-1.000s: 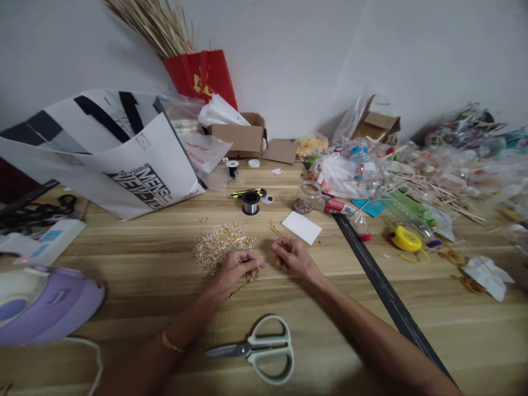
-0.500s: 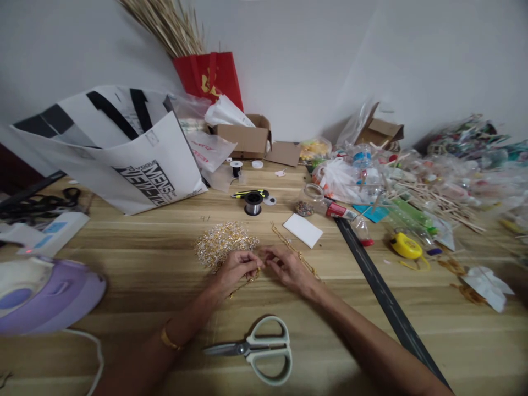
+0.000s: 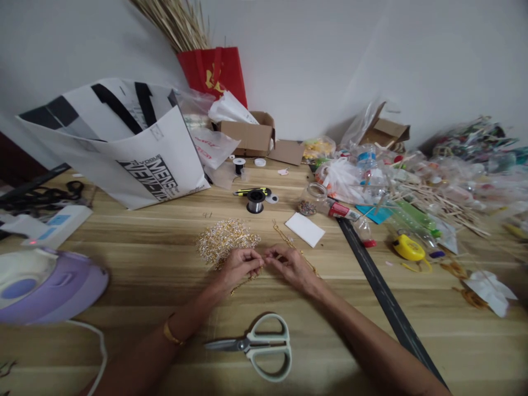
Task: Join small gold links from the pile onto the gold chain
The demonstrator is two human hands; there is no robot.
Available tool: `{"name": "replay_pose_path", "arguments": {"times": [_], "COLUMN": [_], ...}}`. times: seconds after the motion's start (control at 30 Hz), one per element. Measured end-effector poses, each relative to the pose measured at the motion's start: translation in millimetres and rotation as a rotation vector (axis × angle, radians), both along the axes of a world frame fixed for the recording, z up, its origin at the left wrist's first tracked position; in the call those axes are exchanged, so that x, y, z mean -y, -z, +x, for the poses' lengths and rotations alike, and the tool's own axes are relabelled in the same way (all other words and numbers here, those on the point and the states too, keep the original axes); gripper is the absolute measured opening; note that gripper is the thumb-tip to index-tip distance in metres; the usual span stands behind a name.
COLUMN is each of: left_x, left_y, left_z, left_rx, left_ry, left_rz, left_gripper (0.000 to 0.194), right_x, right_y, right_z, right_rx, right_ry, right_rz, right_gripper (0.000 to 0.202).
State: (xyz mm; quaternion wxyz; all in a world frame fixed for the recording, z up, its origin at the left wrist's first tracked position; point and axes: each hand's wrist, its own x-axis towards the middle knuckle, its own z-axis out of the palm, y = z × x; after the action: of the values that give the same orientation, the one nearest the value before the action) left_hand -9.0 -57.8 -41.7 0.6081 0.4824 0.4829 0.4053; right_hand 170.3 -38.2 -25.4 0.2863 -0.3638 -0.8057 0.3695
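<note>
My left hand (image 3: pixel 244 265) pinches the end of a short gold chain (image 3: pixel 244 284), whose other end trails down toward the wooden table. Fingertip to fingertip with it, my right hand (image 3: pixel 289 268) is also closed in a pinch; whatever it grips is too small to make out. Just beyond my left hand lies a heap of clear and gold beads (image 3: pixel 225 239). A second gold chain (image 3: pixel 284 236) stretches along the table behind and under my right hand. Nearer to me, scissors with pale handles (image 3: pixel 268 347) lie with their blades to the left.
Behind the hands are a spool of wire (image 3: pixel 256 202), a white card (image 3: pixel 305 229) and a jar of beads (image 3: pixel 313 199). At left stand a large paper bag (image 3: pixel 124 154) and a purple appliance (image 3: pixel 61 286). A yellow tape measure (image 3: pixel 408 247) and plastic bottles fill the right.
Both hands stay together in nearly the same pinch, with only slight finger movement. The whole view has shifted a little.
</note>
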Motion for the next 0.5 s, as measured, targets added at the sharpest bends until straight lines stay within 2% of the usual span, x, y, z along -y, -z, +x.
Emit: {"name": "replay_pose_path", "arguments": {"times": [0.27, 0.5], "left_x": [2.2, 1.8], "left_y": [-3.5, -5.0], "left_z": [0.9, -0.2], "left_rx": [0.008, -0.005], "left_ry": [0.021, 0.031], "left_rz": [0.000, -0.010], "left_gripper": [0.023, 0.026], "right_x": [-1.2, -0.7], "right_y": [0.8, 1.0], "right_z": [0.0, 1.5], "right_rx": [0.023, 0.147], "right_ry": [-0.028, -0.063], "right_rz": [0.061, 0.145], "right_gripper": [0.018, 0.020]}}
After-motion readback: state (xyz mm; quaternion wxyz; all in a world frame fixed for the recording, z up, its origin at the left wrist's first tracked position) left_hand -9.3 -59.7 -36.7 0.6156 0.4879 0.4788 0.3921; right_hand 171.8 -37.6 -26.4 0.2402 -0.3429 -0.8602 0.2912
